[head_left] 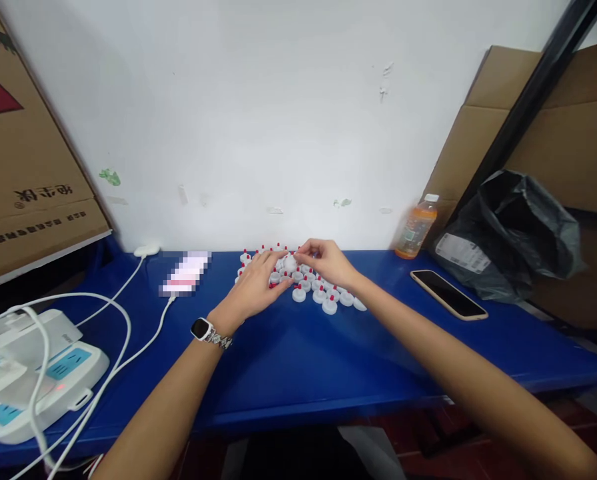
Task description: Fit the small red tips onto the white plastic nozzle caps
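- Nearest, the smooth blue table (298, 377) has a long, faintly glossy front edge; at its near left sits a power strip (94, 370), white plastic with rounded corners and blue socket panels, crossed by looping, slender white cables (128, 327).
- The left wrist wears a watch (201, 329) with a rounded dark face, white rim and silvery linked band.
- The left hand (254, 283) is spread palm down, thumb well apart from the forefinger, over the left side of the white caps (329, 306).
- These caps lie clustered beneath and between both hands, and spill out to the right below the right wrist; they are small, round, smooth and pale, many topped with a narrow red tip.
- The right hand (328, 261) comes in from the right, thumb and forefinger narrowed together just beside one raised white cap (289, 264); I cannot tell whether they grip it.
- To the right lies a flat phone (449, 295), dark glass with a tan edge; beyond it slumps a crinkled dark plastic bag (521, 230).
- Farther back, a clear bottle (415, 230) of orange liquid stands near the scuffed, matte white wall (288, 120).
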A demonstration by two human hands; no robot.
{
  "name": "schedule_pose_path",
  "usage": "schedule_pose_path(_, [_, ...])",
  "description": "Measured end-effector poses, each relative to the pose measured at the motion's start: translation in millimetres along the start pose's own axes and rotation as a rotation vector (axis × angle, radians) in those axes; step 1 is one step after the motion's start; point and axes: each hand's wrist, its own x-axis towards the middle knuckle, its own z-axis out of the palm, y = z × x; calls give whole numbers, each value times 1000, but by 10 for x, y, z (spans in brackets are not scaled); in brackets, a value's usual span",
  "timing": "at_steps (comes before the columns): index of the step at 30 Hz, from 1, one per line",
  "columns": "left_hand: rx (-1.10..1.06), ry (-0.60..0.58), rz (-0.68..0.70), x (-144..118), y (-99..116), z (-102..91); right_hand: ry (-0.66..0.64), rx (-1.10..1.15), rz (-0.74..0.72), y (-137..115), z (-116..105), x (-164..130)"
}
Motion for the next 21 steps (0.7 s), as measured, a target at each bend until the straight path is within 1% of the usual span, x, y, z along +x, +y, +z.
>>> schedule_pose_path(1, [-33,-40,-4,-20,-14,-3,-31,38,-7,-64,71,-64])
schedule_pose_path(3, [-77,-91,-35,-60,-47,-13,-14,21,-18,-138,188,-154])
schedule_pose_path(5, [-63,-91,-80,-97,-81,-35,27,-130,-40,-143,253,-208])
schedule_pose_path(6, [-40,-76,-98,-113,-97,-47,22,-245,-58,-127,266,-228])
schedule_pose_path(7, [-16,-63,-110,-125,-110,-57,-11,-371,-79,-102,270,-247])
schedule_pose_path(9, [15,-48,-121,-141,-125,-64,-128,-606,-116,-44,258,-286])
schedule_pose_path(11, [18,-47,-109,-144,-121,-50,-226,-771,-122,1,240,-318])
schedule_pose_path(12, [14,-48,-99,-142,-113,-38,-250,-825,-112,14,233,-328])
schedule_pose_path(16, [3,-58,-60,-135,-68,-2,-247,-941,-70,14,246,-308])
schedule_pose_path(21, [12,-87,-59,-142,-54,-18,-255,-976,-52,20,335,-248])
